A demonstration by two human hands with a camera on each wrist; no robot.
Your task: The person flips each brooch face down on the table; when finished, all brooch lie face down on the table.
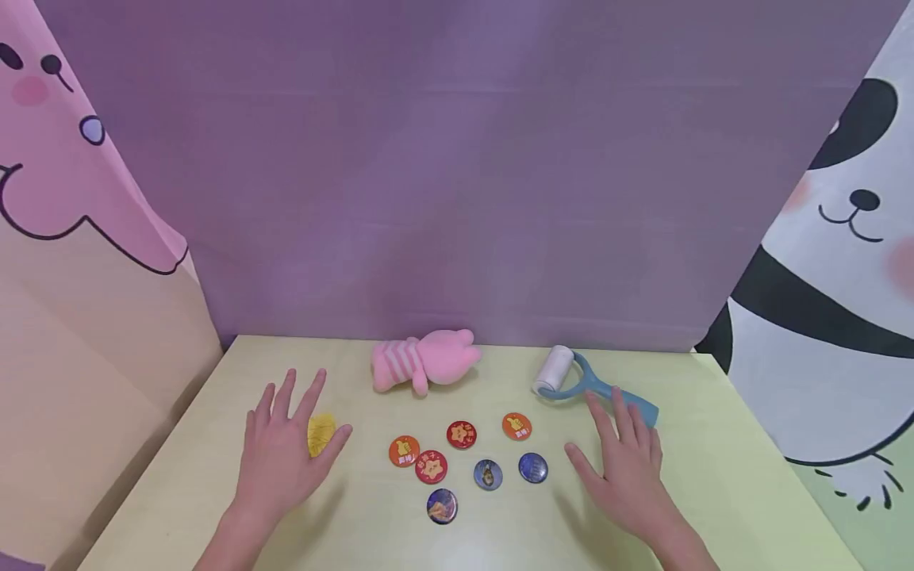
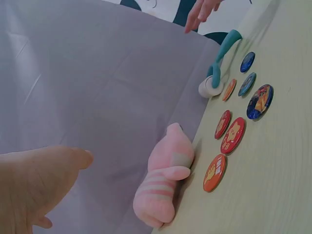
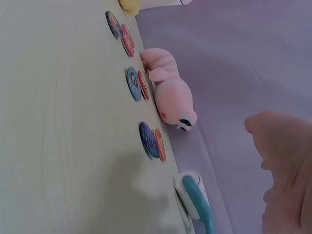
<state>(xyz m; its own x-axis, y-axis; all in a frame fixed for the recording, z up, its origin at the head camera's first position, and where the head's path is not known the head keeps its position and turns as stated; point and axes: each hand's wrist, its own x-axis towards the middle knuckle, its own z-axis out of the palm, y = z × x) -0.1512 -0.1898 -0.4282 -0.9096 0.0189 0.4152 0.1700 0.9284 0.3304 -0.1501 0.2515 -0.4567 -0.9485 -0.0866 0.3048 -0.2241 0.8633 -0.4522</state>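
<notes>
My left hand (image 1: 277, 464) is held over the left part of the table with its fingers spread and holds nothing. A fuzzy yellow ball (image 1: 321, 432) shows between its thumb and forefinger in the head view, partly hidden. My right hand (image 1: 630, 480), fingers straight and holding nothing, is raised over the right part. Its fingertips overlap the blue handle (image 1: 631, 406) of a lint roller with a white roll (image 1: 554, 369). Several round pin badges lie between the hands, among them an orange badge (image 1: 517, 427), a red badge (image 1: 432, 467) and a blue badge (image 1: 532, 468).
A pink plush toy (image 1: 446, 358) with a striped body lies on its side at the back of the pale table (image 1: 378, 539). Behind the table hangs a purple cloth (image 1: 457, 174). Cartoon-printed panels, one with a panda (image 1: 842, 301), stand at both sides.
</notes>
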